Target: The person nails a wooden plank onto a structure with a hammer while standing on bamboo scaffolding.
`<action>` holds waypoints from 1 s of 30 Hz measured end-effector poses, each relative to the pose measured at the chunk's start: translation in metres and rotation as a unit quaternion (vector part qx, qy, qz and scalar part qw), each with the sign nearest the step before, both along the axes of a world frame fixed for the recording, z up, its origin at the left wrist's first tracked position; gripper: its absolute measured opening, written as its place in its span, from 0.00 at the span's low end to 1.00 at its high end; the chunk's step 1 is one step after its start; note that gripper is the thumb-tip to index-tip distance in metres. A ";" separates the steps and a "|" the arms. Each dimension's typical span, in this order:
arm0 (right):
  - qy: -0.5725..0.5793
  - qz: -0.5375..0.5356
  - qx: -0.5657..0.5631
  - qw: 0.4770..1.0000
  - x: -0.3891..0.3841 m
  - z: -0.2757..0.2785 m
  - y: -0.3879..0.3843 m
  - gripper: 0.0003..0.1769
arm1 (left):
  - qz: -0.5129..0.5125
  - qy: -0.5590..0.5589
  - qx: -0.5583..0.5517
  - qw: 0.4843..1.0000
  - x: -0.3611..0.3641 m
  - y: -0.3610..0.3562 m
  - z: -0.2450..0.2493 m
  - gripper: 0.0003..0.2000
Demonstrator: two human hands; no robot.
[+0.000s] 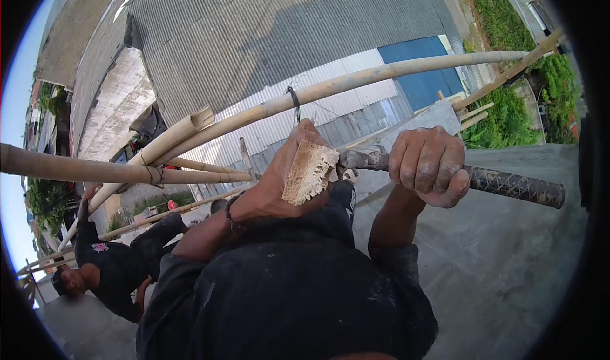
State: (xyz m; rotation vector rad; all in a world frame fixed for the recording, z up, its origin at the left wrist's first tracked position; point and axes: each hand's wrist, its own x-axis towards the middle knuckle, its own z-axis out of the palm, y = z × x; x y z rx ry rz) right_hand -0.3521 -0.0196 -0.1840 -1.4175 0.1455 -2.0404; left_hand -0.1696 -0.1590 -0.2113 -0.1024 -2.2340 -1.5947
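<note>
My left hand point(279, 177), with a dark bracelet at the wrist, is closed around a small tan slab point(306, 173) with a pale, crumbly, broken edge. My right hand point(427, 166) makes a fist around the shaft of a dark tool, and its cross-hatched grip point(518, 186) sticks out to the right. Toward the left, the tool's shaft runs up to the slab; its head is hidden there, so I cannot tell its kind. Both hands are in front of my chest, nearly side by side.
Bamboo poles point(346, 80) lashed together cross in front of me, with a dark tie point(294, 99) hanging from one. Corrugated roofs point(216, 36) lie below. A person in dark clothes point(117, 261) sits at left, one hand on a pole. A grey concrete surface point(495, 252) spreads at right.
</note>
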 end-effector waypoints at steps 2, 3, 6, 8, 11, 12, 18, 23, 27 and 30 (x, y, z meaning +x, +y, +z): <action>-0.009 -0.008 0.010 1.000 0.001 0.001 -0.003 0.29 | 0.008 -0.003 -0.008 1.000 -0.004 -0.003 0.001 0.28; -0.021 -0.016 0.025 0.999 0.003 0.001 -0.005 0.29 | 0.033 -0.004 0.024 0.999 -0.003 -0.001 -0.003 0.25; -0.050 -0.057 0.032 0.997 0.010 -0.008 -0.008 0.29 | 0.084 0.009 0.008 0.996 -0.003 0.003 0.000 0.22; -0.089 -0.111 0.048 0.989 0.020 -0.006 -0.004 0.27 | 0.112 0.035 0.009 0.993 -0.006 0.005 -0.004 0.24; -0.095 -0.158 0.043 0.982 0.026 -0.009 0.005 0.25 | 0.127 0.053 0.076 0.988 -0.009 0.008 -0.009 0.23; -0.105 -0.172 0.050 0.978 0.031 -0.010 0.007 0.26 | 0.123 0.056 0.079 0.988 -0.010 0.007 -0.010 0.23; -0.169 -0.272 0.086 0.944 0.054 -0.014 0.012 0.29 | 0.127 0.011 0.100 0.987 -0.011 0.002 -0.006 0.22; -0.207 -0.363 0.088 0.904 0.065 -0.016 0.010 0.33 | 0.113 -0.011 0.055 0.992 -0.007 0.005 -0.002 0.23; -0.220 -0.368 0.055 0.902 0.064 -0.019 0.011 0.36 | 0.115 0.032 0.088 0.989 -0.009 0.012 -0.008 0.22; -0.242 -0.355 0.039 0.902 0.064 -0.020 0.011 0.36 | 0.114 0.034 0.100 0.988 -0.009 0.014 -0.007 0.23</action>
